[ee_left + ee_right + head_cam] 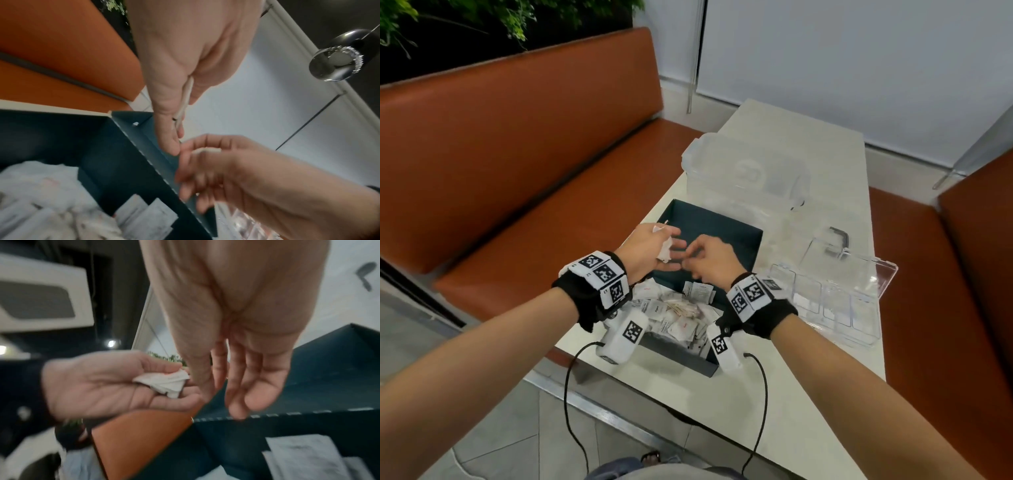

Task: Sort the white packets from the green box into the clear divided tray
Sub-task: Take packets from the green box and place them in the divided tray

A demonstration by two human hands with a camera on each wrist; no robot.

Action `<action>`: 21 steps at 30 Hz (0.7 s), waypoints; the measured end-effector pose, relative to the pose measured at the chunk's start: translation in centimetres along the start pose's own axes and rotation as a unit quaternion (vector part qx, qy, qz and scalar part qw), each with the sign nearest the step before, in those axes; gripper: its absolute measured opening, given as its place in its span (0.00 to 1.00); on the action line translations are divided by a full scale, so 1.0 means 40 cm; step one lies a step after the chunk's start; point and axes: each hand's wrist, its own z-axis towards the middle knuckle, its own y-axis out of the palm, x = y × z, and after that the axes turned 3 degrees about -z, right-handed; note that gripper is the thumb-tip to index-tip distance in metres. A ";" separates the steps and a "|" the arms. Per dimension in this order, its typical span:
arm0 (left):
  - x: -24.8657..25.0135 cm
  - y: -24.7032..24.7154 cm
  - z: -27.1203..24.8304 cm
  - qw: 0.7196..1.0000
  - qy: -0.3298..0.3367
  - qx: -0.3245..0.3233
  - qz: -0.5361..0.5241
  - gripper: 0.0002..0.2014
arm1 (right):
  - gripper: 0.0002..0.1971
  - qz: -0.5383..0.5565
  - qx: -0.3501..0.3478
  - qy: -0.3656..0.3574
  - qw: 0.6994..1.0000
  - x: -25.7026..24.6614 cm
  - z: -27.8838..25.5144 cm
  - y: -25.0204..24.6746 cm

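The dark green box [722,236] lies open on the table, with a heap of white packets [681,315] in its near half. Above the box my left hand [674,250] is palm up and grips a small bunch of white packets [164,382] between thumb and fingers. They show edge-on in the left wrist view [186,100]. My right hand [688,265] meets the left fingertips. Its thumb and forefinger pinch a thin white packet edge [205,151]; the other fingers [255,386] hang loose. The clear divided tray [835,301] stands right of the box.
A large clear lidded container [746,171] stands behind the box. The tray's clear lid [859,263] lies open behind it, with a dark handle piece [839,240] beyond. Orange benches [517,154] flank the narrow table. Cables [571,394] trail from both wrists over the near edge.
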 end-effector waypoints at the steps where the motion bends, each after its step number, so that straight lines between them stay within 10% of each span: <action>1: -0.006 -0.007 0.003 1.000 -0.005 0.022 0.006 0.15 | 0.11 -0.086 -0.054 -0.009 0.995 0.006 0.003 0.015; 5: -0.023 -0.025 0.012 0.997 -0.023 0.078 -0.009 0.13 | 0.25 -0.297 -0.217 -0.031 0.930 0.020 -0.003 0.087; 10: -0.032 -0.039 0.017 0.997 -0.049 0.059 -0.001 0.04 | 0.26 -0.344 -0.236 -0.018 0.908 0.012 0.017 0.105; 14: -0.030 -0.041 0.018 0.996 -0.071 0.027 -0.047 0.06 | 0.07 -0.316 -0.171 0.009 0.933 0.010 0.021 0.089; 21: -0.022 -0.016 0.016 0.998 -0.057 0.002 -0.039 0.08 | 0.12 -0.229 -0.082 -0.003 0.970 0.058 0.007 0.061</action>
